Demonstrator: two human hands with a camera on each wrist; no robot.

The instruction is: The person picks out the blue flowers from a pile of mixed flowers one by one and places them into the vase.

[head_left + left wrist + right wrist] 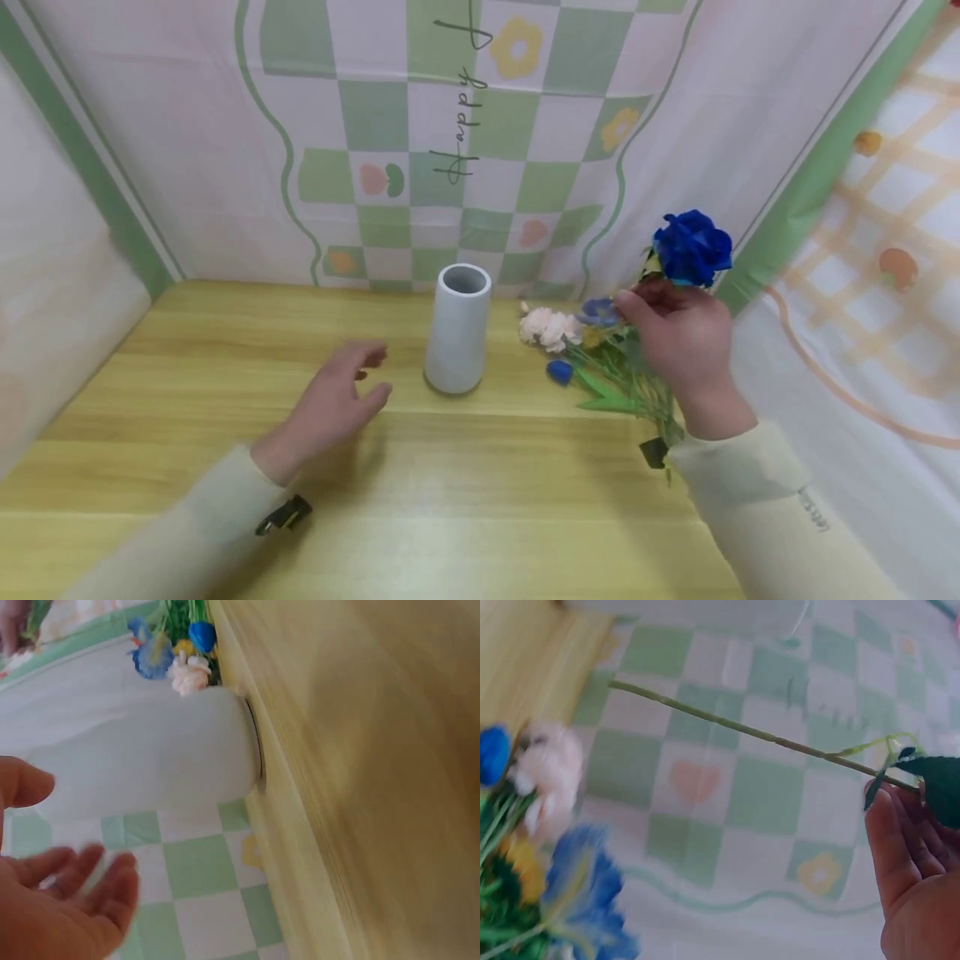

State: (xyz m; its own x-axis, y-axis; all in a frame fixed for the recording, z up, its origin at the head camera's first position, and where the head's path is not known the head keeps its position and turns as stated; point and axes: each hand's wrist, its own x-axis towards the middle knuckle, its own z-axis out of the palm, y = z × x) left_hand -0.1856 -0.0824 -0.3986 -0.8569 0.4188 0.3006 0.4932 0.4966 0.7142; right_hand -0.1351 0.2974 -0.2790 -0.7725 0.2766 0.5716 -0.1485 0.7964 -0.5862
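Observation:
In the head view my right hand (682, 333) pinches a blue rose (692, 248) just under its bloom, above a heap of flowers. The right wrist view shows the rose's long green stem (742, 729) and dark leaves (941, 787) beside the fingers of that hand. A white vase (457, 333) stands upright on the wooden table (465, 500). To the left of the vase hovers my left hand (330, 404), its fingers loosely bent with nothing between them. The left wrist view has the vase (157, 757) just beyond the thumb.
Right of the vase lie pale pink flowers (551, 327), a light blue flower (598, 312), a blue bud (559, 372) and several green stems (637, 387). Behind the table hangs a checkered cloth (502, 125). A small black object (283, 515) is at my left sleeve.

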